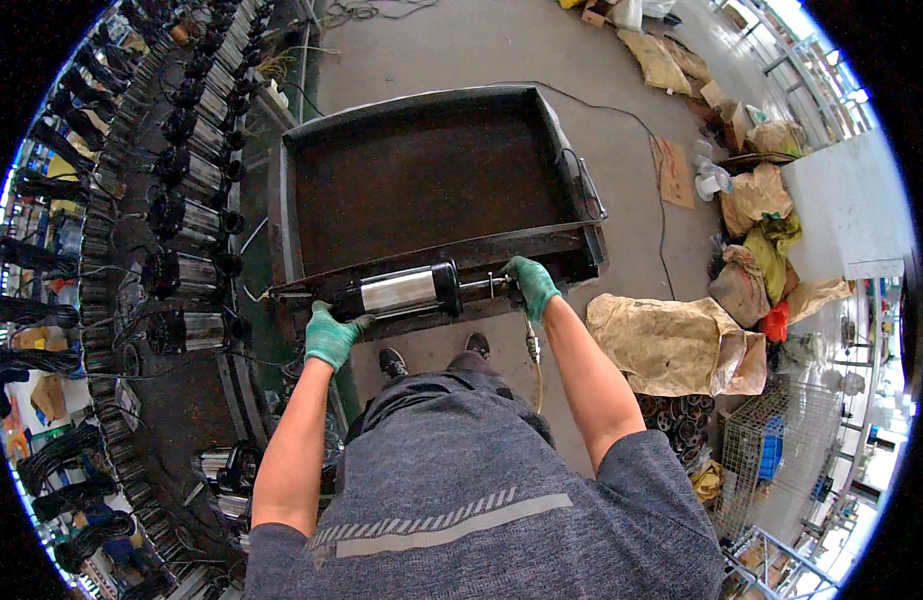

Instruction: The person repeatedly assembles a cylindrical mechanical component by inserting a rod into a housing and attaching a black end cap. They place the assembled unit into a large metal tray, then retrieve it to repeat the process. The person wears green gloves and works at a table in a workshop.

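A silver-and-black cylindrical pump (402, 291) lies sideways on the front rim of a large dark metal tray (432, 180). The left hand (332, 336), in a green glove, grasps its left end; the gloved right hand (531, 287) appears clenched around its right-end fitting. Rows of similar pumps (187, 215) stand to the left.

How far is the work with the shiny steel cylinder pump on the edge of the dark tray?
Done: rows of similar steel pumps stand on the rack at the left. In hand: the shiny steel cylinder pump lies across the front rim of the dark metal tray; the gloved left hand grips one end, the gloved right hand holds the hose fitting at the other. Left: the pump is not yet on the rack.
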The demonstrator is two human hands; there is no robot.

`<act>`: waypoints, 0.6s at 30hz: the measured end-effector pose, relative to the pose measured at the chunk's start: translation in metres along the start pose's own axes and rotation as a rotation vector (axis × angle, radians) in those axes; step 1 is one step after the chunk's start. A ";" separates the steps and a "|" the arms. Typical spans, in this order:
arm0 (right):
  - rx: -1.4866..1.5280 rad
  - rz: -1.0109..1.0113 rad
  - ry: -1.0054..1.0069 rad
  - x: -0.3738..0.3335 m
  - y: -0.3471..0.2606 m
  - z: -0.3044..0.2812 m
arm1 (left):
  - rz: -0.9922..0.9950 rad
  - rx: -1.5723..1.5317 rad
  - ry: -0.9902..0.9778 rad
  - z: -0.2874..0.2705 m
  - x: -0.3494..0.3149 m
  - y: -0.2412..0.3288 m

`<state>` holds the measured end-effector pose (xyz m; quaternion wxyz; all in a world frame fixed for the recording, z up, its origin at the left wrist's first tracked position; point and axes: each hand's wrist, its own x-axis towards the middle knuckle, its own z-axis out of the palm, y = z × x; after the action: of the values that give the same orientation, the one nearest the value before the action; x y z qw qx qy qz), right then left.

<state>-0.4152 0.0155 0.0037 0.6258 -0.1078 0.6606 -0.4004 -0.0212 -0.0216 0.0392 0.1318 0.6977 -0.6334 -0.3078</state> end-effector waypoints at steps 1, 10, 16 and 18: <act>-0.008 0.028 0.002 -0.002 -0.003 0.000 | -0.011 -0.001 -0.004 -0.007 -0.004 0.012; 0.001 0.076 0.032 0.010 0.004 0.004 | -0.044 0.041 -0.021 -0.005 0.000 0.004; 0.005 0.052 0.062 0.002 0.001 0.008 | -0.036 0.061 -0.027 -0.007 -0.001 0.011; 0.029 0.063 0.012 -0.011 -0.006 0.009 | -0.039 0.054 -0.025 -0.007 -0.004 0.011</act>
<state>-0.4072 0.0148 0.0167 0.6355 -0.0754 0.6615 -0.3909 -0.0258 -0.0212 0.0523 0.0989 0.7094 -0.6292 -0.3018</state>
